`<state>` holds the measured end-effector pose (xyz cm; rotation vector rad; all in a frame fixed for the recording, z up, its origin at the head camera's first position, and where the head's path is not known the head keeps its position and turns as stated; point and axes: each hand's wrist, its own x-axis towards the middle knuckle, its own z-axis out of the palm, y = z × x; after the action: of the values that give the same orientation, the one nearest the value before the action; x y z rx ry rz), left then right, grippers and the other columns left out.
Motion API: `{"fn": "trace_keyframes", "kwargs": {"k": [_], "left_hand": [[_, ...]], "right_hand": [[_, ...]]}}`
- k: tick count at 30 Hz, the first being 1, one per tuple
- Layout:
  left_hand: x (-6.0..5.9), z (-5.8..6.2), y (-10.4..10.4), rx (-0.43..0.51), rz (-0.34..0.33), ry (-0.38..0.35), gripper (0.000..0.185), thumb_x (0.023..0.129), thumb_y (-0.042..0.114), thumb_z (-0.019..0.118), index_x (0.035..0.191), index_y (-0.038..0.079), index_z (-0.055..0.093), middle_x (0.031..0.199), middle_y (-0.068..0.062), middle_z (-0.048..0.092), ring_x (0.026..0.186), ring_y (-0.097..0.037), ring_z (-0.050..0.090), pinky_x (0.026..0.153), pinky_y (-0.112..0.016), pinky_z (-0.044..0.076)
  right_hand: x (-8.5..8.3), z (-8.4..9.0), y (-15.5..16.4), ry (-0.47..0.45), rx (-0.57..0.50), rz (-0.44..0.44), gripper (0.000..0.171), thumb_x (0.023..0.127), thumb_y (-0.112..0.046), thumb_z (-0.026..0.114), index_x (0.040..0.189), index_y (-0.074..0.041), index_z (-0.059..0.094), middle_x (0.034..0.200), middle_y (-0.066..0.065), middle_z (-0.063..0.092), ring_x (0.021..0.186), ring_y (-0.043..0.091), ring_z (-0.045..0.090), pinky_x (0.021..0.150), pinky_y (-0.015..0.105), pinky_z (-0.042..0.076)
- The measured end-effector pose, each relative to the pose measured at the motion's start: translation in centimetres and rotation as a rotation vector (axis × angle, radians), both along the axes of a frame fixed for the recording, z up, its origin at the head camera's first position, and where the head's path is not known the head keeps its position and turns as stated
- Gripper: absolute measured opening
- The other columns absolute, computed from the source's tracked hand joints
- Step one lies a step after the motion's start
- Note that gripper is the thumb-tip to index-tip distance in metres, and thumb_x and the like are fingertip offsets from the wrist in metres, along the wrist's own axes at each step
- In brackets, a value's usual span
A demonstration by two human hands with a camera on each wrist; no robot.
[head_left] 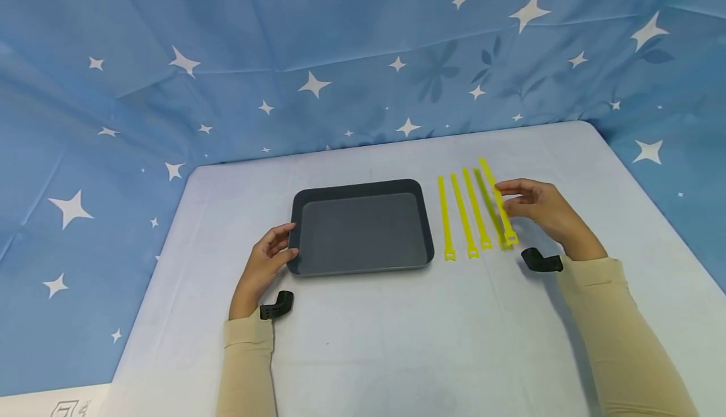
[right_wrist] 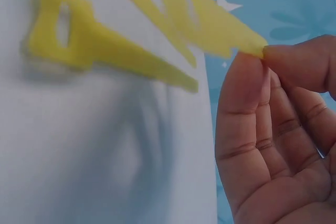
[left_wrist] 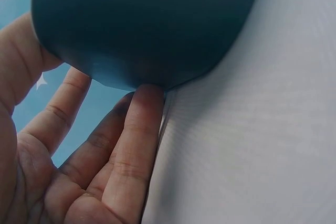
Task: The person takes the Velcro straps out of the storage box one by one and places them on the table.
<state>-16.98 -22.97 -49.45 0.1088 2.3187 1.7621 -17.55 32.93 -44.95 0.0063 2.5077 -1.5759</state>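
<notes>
A dark grey rectangular tray [head_left: 365, 231] lies on the white-covered table. My left hand [head_left: 266, 266] grips its left end, the thumb at the rim and the other fingers against the outer wall. In the left wrist view, the tray's dark end [left_wrist: 147, 30] hides part of the thumb. My right hand [head_left: 539, 209] pinches a yellow strap-style cable tie [head_left: 490, 177] between thumb and fingertips. This tie is the rightmost of the row and has a slotted head. Several more yellow cable ties [head_left: 465, 215] lie side by side between it and the tray.
A blue curtain with white stars [head_left: 312, 83] hangs behind and beside the table [head_left: 351, 341]. Each wrist wears a black camera mount, one near the tray's lower left corner. A pale printed item [head_left: 57, 401] shows at the bottom left.
</notes>
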Motion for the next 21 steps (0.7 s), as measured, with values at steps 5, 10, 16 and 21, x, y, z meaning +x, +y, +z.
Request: {"fn": "trace_keyframes", "kwargs": {"k": [5,10,16,21], "left_hand": [[0.0,-0.1,0.0,-0.006,-0.006,0.01,0.059,0.103,0.001,0.062,0.16,-0.001,0.047,0.162,-0.025,0.047,0.137,-0.03,0.05,0.096,-0.017,0.047],[0.0,-0.1,-0.1,-0.001,-0.003,0.008,0.059,0.103,0.0,0.062,0.16,-0.001,0.046,0.163,-0.025,0.045,0.142,-0.033,0.046,0.098,-0.015,0.046],[-0.1,-0.2,-0.1,0.008,-0.001,-0.001,0.06,0.102,-0.001,0.062,0.16,-0.001,0.047,0.163,-0.026,0.045,0.143,-0.037,0.045,0.096,-0.015,0.047],[-0.1,-0.1,-0.1,0.015,-0.005,-0.004,0.06,0.103,0.0,0.062,0.16,-0.001,0.046,0.163,-0.026,0.044,0.143,-0.036,0.045,0.096,-0.015,0.047]], "right_hand": [[-0.1,-0.6,0.8,0.0,-0.003,-0.007,0.053,0.105,-0.007,0.07,0.152,0.01,0.051,0.116,-0.027,0.061,0.102,0.0,0.064,0.086,0.015,0.052],[-0.3,-0.8,1.3,-0.019,0.013,0.004,0.054,0.106,-0.004,0.067,0.154,0.011,0.048,0.136,0.004,0.061,0.102,-0.002,0.064,0.085,0.015,0.052],[-0.6,-0.8,1.5,-0.07,0.086,0.001,0.053,0.108,-0.005,0.063,0.155,0.01,0.047,0.153,0.034,0.048,0.095,-0.009,0.06,0.082,0.015,0.051],[-0.8,-1.1,1.4,-0.082,0.148,-0.008,0.05,0.107,-0.004,0.062,0.153,0.009,0.05,0.152,0.034,0.05,0.099,0.005,0.061,0.079,0.02,0.053]]}}
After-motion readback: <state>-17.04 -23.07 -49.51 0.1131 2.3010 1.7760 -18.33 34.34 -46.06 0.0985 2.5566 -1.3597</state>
